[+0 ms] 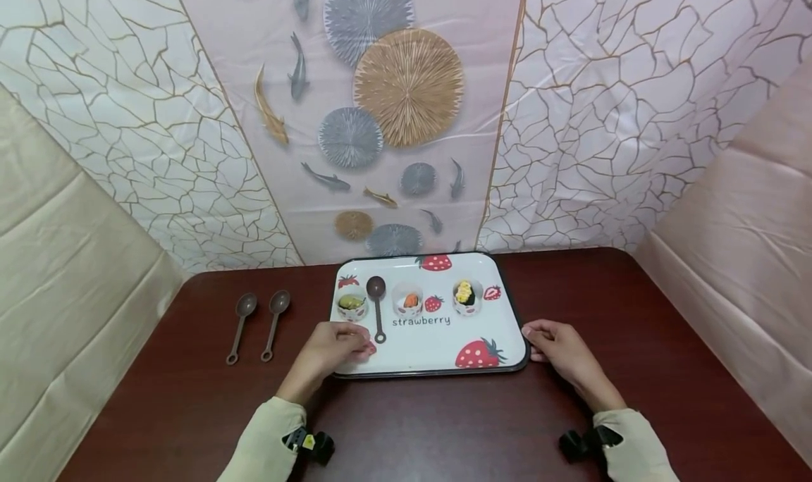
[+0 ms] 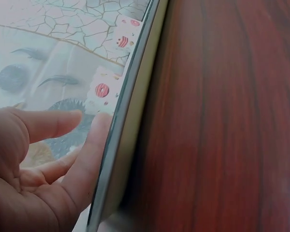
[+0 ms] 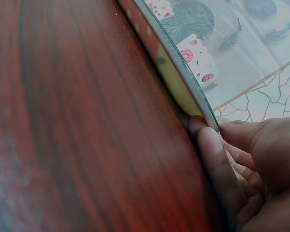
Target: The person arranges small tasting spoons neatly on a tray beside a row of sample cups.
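A white strawberry-print tray (image 1: 412,355) with a dark rim lies on the table. On it stand three small printed paper cups: the left cup (image 1: 352,314) holds something green, the middle cup (image 1: 406,311) an orange piece, the right cup (image 1: 468,309) something yellow and dark. A brown spoon (image 1: 378,313) lies between the left and middle cups. My left hand (image 1: 336,348) is over the tray's front left corner, thumb and fingers apart in the left wrist view. At the right edge, my right hand (image 1: 561,351) pinches the tray rim (image 3: 183,63), thumb above and fingers below.
Two more brown spoons, an outer one (image 1: 240,327) and an inner one (image 1: 275,323), lie on the dark red table (image 1: 444,433) left of the tray. A patterned cloth (image 1: 406,186) hangs right behind the table's far edge, with beige panels (image 1: 748,256) at both sides.
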The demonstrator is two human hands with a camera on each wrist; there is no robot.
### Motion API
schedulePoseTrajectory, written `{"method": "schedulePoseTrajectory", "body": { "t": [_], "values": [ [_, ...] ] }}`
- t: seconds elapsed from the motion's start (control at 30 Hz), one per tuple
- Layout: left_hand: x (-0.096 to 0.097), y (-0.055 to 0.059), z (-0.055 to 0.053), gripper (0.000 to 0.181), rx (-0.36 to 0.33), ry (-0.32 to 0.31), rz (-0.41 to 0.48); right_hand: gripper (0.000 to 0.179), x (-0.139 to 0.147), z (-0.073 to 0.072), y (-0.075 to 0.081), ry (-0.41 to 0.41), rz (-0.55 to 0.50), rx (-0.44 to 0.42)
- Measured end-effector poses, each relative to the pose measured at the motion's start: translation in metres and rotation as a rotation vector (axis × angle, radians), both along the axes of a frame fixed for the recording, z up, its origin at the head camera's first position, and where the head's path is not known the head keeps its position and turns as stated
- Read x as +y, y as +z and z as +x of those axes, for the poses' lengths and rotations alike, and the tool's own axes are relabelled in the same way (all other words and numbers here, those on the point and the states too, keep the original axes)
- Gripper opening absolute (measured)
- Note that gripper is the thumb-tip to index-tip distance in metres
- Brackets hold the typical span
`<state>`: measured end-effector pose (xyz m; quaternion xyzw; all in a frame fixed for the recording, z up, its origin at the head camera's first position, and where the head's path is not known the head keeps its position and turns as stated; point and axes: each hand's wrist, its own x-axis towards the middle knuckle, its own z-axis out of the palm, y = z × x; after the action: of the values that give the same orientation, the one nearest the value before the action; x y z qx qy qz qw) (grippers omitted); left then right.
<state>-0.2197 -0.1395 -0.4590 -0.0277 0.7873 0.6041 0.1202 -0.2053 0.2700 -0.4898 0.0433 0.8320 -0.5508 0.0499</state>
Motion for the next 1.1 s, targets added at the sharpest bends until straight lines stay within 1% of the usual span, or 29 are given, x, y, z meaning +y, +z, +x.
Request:
{"method": "schedulePoseTrajectory", "body": {
  "t": [0.1,0.27,0.47,0.63,0.83,0.97,1.1],
  "values": [
    [-0.008,0.004,0.003,0.017,0.025,-0.017,-0.003,0.034,0.0,0.0,0.0,-0.001,-0.002,-0.004],
    [-0.023,0.016,0.006,0.024,0.094,-0.039,-0.059,0.033,0.001,0.001,0.001,-0.011,-0.002,-0.006],
    [-0.048,0.031,0.008,0.029,0.136,-0.005,-0.161,0.034,0.001,0.001,0.002,-0.007,-0.006,-0.002],
    [-0.075,0.038,0.012,0.033,0.147,0.016,-0.205,0.035,0.0,0.001,0.002,-0.004,-0.002,0.001],
    [-0.102,0.037,0.015,0.036,0.132,0.048,-0.251,0.035,-0.001,0.001,0.002,-0.013,0.014,-0.006],
    [-0.117,0.034,0.015,0.039,0.109,0.051,-0.286,0.035,-0.001,0.001,0.001,-0.019,0.022,-0.014],
    [-0.128,0.028,0.015,0.041,0.07,0.051,-0.316,0.035,-0.002,0.001,0.001,-0.019,0.025,-0.01]
  ]
}}
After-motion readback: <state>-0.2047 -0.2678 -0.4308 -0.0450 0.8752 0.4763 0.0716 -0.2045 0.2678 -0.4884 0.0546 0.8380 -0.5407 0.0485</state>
